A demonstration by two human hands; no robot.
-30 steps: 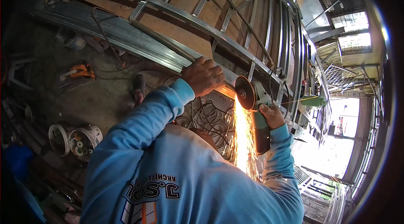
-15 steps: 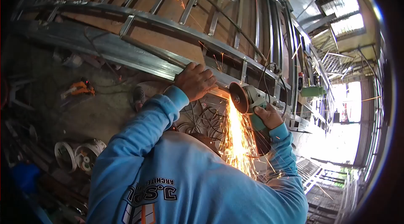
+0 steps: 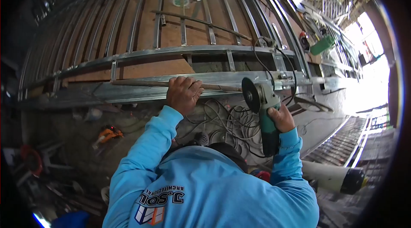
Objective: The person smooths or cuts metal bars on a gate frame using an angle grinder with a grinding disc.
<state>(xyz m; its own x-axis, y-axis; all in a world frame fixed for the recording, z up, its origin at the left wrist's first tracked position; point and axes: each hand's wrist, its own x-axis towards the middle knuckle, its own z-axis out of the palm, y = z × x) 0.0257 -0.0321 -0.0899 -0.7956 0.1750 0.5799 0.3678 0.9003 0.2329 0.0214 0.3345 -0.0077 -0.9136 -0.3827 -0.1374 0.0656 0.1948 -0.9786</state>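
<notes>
Left hand point(image 3: 184, 96): fingers curled over thin brown metal rod point(image 3: 145, 83), lying 9-to-3 o'clock. Right hand point(image 3: 282, 118): fingers wrapped round green-and-grey angle grinder point(image 3: 268, 130), dark round disc point(image 3: 252, 95) near rod's 3 o'clock end.

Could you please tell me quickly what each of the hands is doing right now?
Left hand: closed over the metal rod.
Right hand: closed around the grinder, holding it.

A long rod point(image 3: 141, 82) is seen along the stacked metal bars point(image 3: 137, 94); a thinner rod point(image 3: 205, 23) is carried by the slatted frame point(image 3: 171, 51). On the floor point(image 3: 81, 131), tangled cables point(image 3: 233, 121) are noted.
</notes>
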